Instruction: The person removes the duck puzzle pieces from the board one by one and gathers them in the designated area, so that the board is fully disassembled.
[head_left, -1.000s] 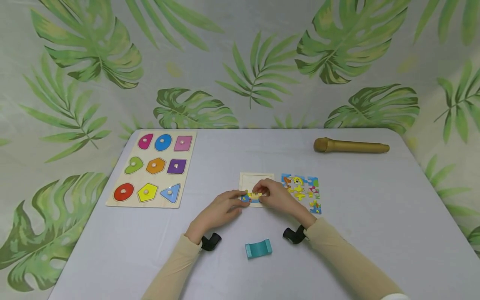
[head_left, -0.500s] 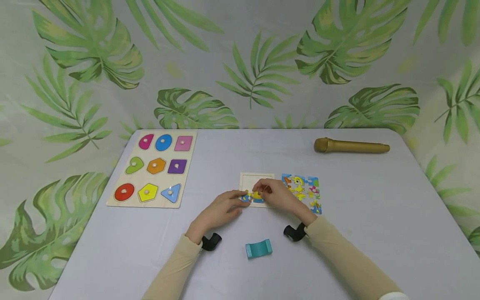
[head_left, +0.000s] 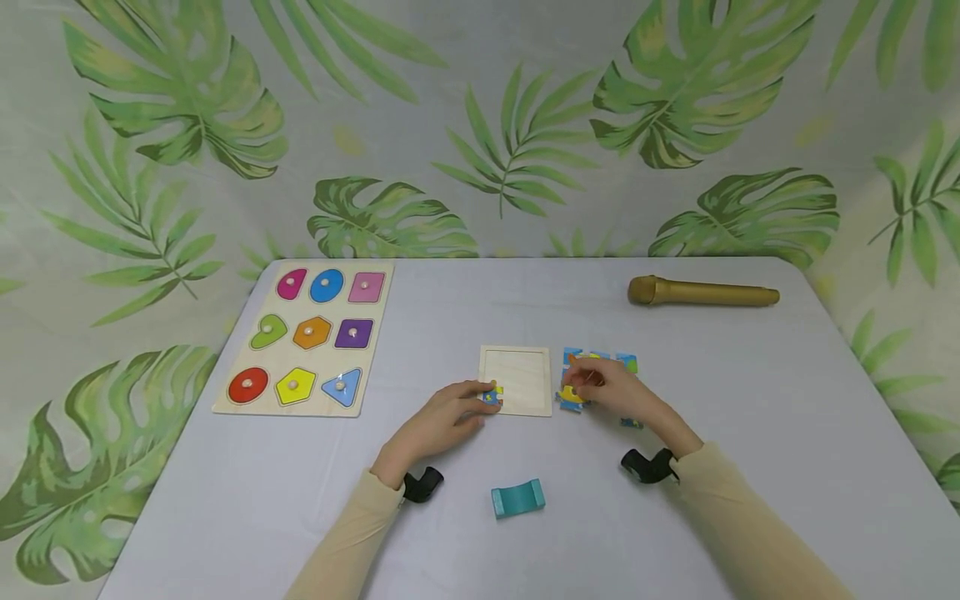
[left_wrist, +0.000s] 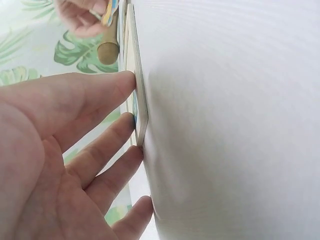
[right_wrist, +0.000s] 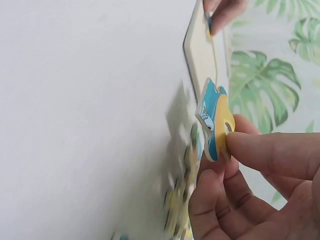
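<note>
A small square wooden puzzle tray (head_left: 527, 379) lies near the middle of the table, with one blue and yellow jigsaw piece (head_left: 491, 396) in its near left corner. My left hand (head_left: 438, 418) rests at that corner, its extended fingers (left_wrist: 107, 145) touching the tray's edge and the piece. Right of the tray, my right hand (head_left: 618, 392) pinches a yellow and blue jigsaw piece (right_wrist: 218, 120) between thumb and fingers, above the table. Several other jigsaw pieces (head_left: 628, 364) lie beneath and around it, partly hidden by the hand.
A wooden shape board (head_left: 318, 358) with coloured knobbed shapes lies at the left. Towards the back right is a gold-brown microphone-shaped object (head_left: 705, 292). A teal curved block (head_left: 518, 499) stands near the front, between the forearms. Behind the table hangs a leaf-patterned cloth (head_left: 517, 150).
My right hand has lifted the yellow and blue piece out of the tray and carried it right, over the loose pieces. My left hand has stayed at the tray's corner.
</note>
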